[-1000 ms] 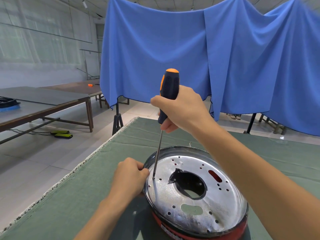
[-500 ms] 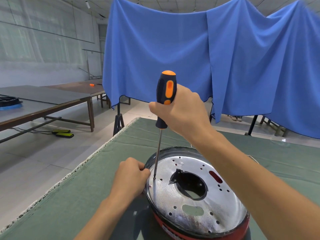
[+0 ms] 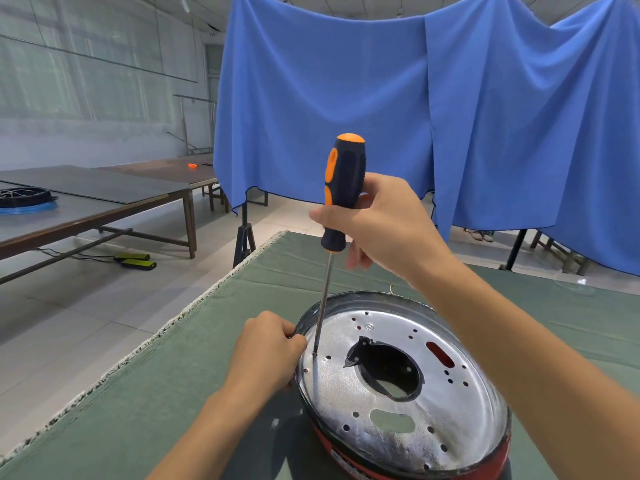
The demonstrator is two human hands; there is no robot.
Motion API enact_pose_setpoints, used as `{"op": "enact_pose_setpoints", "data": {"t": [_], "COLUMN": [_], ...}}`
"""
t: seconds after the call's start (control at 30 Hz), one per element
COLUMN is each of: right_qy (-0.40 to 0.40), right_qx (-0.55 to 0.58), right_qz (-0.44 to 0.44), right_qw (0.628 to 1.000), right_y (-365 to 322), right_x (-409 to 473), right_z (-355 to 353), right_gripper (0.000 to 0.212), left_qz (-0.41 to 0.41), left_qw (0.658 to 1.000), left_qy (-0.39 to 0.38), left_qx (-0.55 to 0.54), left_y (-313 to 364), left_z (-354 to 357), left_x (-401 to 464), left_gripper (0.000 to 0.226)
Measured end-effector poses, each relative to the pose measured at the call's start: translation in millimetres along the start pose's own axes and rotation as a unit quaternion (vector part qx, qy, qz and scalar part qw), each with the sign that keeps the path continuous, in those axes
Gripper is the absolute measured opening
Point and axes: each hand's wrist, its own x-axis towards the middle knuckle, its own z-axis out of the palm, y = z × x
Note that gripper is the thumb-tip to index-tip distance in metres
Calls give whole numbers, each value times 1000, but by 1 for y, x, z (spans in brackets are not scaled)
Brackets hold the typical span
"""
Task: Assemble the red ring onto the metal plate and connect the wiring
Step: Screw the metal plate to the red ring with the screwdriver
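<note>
Silvery perforated metal plate (image 3: 398, 393) over red ring (image 3: 491, 460)

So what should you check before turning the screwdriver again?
1. Screwdriver tip sits on a hole near the metal plate edge: ok.
2. A screw is under the tip: cannot tell.
3. Right hand grips the handle: ok.
4. Left hand holds the plate's rim steady: ok.
5. Red ring sits under the plate: ok.
6. Shaft upright: slightly tilted, cannot tell.
</note>
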Motion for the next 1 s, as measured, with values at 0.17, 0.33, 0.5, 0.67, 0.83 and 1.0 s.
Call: {"op": "enact_pose_setpoints", "data": {"t": [0.17,0.33,0.5,0.67,0.83,1.0], "right_qy": [48,-104,-73,58,-6,-43], "right_qx": [-7,175,140,-87,87,79], "right_qz": [9,116,88,15,67,62], "right_qw": [999,972,984,994,994,994], "right_y": [4,1,2,9,6,6], "right_x": [0,3,2,8,6,7], "right_z": [5,-7,-10,-2,-2,-9], "right_gripper": [36,12,11,38,27,10], "left_qz": [-7,-15,-21,-40,-48,-50], "left_qw": [1000,1000,999,998,997,996], "left_qy": [-6,-16,-27,-36,-40,-40], "left_qx": [1,-5,-12,-16,-34,-59], "left_y": [1,1,2,4,5,6], "left_z": [0,0,0,-3,-3,-5], "left_x": [-1,0,0,0,-2,-3], "left_gripper": [38,34,31,27,22,42]}}
